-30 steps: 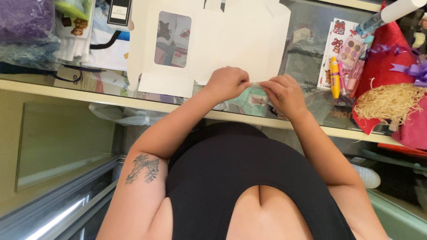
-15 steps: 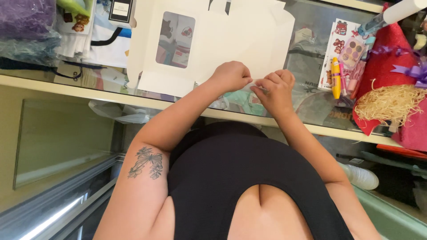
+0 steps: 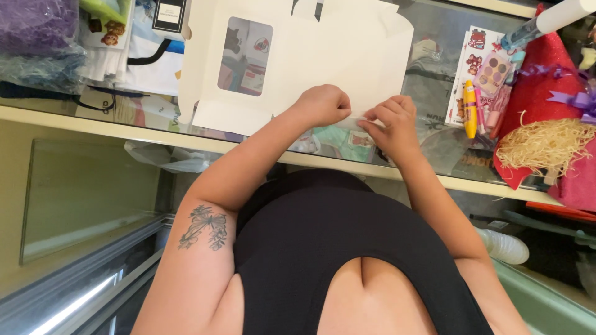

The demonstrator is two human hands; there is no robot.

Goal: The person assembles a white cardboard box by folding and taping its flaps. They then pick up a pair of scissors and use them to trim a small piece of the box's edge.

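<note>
A glass-topped desk (image 3: 428, 37) with a pale wooden front edge runs across the upper part of the view, and below that edge the room drops to a dim floor area with a metal rail and a crumpled clear plastic bag (image 3: 164, 158) tucked just under the edge. The largest thing on the desk is a flat, unfolded white cardboard box (image 3: 347, 56) with a clear window cut into its left half; it lies spread over the glass, its near edge close to the desk's front. Right of the box stands a red glittery bag (image 3: 546, 87) spilling straw-coloured paper shred, and between bag and box lies a carded set of small cosmetics (image 3: 481, 74). Left of the box sits a heap of purple paper shred (image 3: 37, 25) beside white paper bags (image 3: 133, 65). At the near edge of the box the left hand (image 3: 323, 104) is curled into a closed fist pressing on the cardboard, and just beside it the right hand (image 3: 391, 121) has its fingertips pinched together on a small flap of the same box.
</note>
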